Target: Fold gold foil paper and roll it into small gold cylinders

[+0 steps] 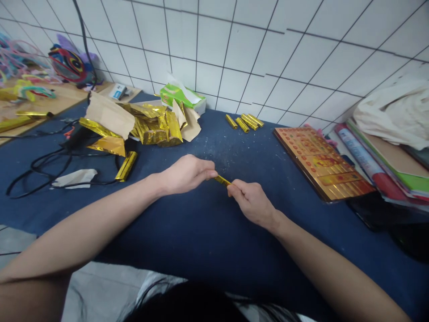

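One gold strip: pinched at either end by the left hand and right hand, over the blue cloth.
Small gold rolls: laid near the tiled wall, left of the orange pack.

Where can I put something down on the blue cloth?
The blue cloth is bare between the forearms and between the right hand and the orange-gold pack. It's crowded left, around the gold foil pile, and right, by the stacked folders.

A slim, shiny gold piece (both ends covered from sight) is near the centre of the frame, straight and slanting down rightward.
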`<action>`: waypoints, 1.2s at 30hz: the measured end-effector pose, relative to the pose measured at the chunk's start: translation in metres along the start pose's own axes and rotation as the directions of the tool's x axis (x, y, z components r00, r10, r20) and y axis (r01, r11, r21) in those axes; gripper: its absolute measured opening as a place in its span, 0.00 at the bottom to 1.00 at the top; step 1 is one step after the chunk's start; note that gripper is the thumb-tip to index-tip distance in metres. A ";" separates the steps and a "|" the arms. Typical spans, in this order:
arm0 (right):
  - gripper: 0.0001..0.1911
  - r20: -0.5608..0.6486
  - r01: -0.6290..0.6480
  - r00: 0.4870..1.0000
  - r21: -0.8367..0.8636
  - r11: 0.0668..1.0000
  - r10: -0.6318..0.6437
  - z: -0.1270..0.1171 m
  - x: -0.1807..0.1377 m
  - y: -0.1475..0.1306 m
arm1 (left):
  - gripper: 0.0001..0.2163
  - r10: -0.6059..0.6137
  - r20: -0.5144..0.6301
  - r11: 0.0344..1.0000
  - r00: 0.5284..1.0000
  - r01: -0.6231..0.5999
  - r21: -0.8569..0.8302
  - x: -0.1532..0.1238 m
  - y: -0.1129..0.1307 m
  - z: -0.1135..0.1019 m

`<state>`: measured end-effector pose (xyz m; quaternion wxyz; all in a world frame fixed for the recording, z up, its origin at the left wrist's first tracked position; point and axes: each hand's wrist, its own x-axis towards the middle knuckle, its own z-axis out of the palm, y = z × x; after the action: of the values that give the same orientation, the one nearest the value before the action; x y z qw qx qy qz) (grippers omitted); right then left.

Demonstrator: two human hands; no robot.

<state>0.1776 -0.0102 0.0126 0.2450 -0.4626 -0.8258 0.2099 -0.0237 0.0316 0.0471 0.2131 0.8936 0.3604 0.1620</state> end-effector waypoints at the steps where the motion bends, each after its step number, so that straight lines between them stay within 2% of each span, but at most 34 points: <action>1: 0.19 -0.018 0.011 1.000 -0.030 0.999 -0.012 0.000 0.000 0.001 | 0.14 -0.005 0.004 1.000 1.000 0.005 -0.008 0.001 -0.001 -0.002; 4: 0.21 -0.079 0.080 0.992 -0.174 0.982 -0.095 0.004 -0.001 0.006 | 0.14 -0.030 0.053 0.997 0.998 0.034 -0.072 0.002 -0.002 -0.005; 6: 0.21 -0.133 0.140 0.973 -0.313 0.939 -0.189 0.006 -0.002 0.009 | 0.15 -0.080 0.107 0.978 0.991 0.099 -0.185 0.003 -0.003 -0.003; 10: 0.18 -0.207 0.191 0.910 -0.561 0.806 -0.360 0.006 -0.003 0.013 | 0.25 -0.222 0.298 0.818 0.928 0.344 -0.460 0.004 -0.006 0.001; 13: 0.16 -0.211 0.172 0.900 -0.633 0.755 -0.382 0.005 -0.003 0.013 | 0.23 -0.236 0.362 0.743 0.902 0.408 -0.531 0.005 -0.008 0.003; 15: 0.15 -0.218 0.161 0.913 -0.584 0.796 -0.345 0.005 -0.003 0.012 | 0.19 -0.230 0.339 0.775 0.912 0.382 -0.503 0.006 -0.008 0.005; 18: 0.17 -0.236 0.101 0.954 -0.328 0.939 -0.185 0.005 -0.002 0.008 | 0.14 -0.210 0.207 0.909 0.956 0.268 -0.319 0.005 -0.006 0.008; 21: 0.17 -0.076 -0.005 0.997 -0.036 0.999 0.002 0.006 -0.002 0.003 | 0.11 -0.117 0.145 0.988 0.982 0.131 -0.087 0.003 0.001 0.014; 24: 0.18 0.111 -0.048 0.993 0.076 0.996 0.039 0.006 -0.001 -0.002 | 0.11 -0.051 0.164 0.998 0.985 0.056 -0.024 0.000 0.009 0.021; 26: 0.20 0.130 -0.047 0.991 0.100 0.994 0.034 0.006 -0.001 -0.003 | 0.11 -0.026 0.149 0.998 0.988 0.033 -0.049 -0.001 0.012 0.023; 31: 0.21 0.051 0.022 0.998 0.040 0.999 -0.024 0.004 -0.002 -0.003 | 0.12 -0.010 0.095 0.978 0.995 0.029 -0.205 0.000 0.012 0.021; 34: 0.21 -0.006 0.081 0.997 -0.109 0.991 -0.082 0.008 -0.003 0.000 | 0.17 -0.095 0.165 0.946 0.982 0.141 -0.293 0.001 0.012 0.016; 36: 0.21 -0.031 0.134 0.989 -0.213 0.968 -0.144 0.011 -0.004 0.002 | 0.19 -0.132 0.235 0.935 0.963 0.199 -0.293 0.002 0.013 0.013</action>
<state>0.1741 -0.0140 0.0018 0.2280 -0.4315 -0.8678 0.0931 -0.0087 0.0207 0.0426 0.4025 0.8267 0.3796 0.1025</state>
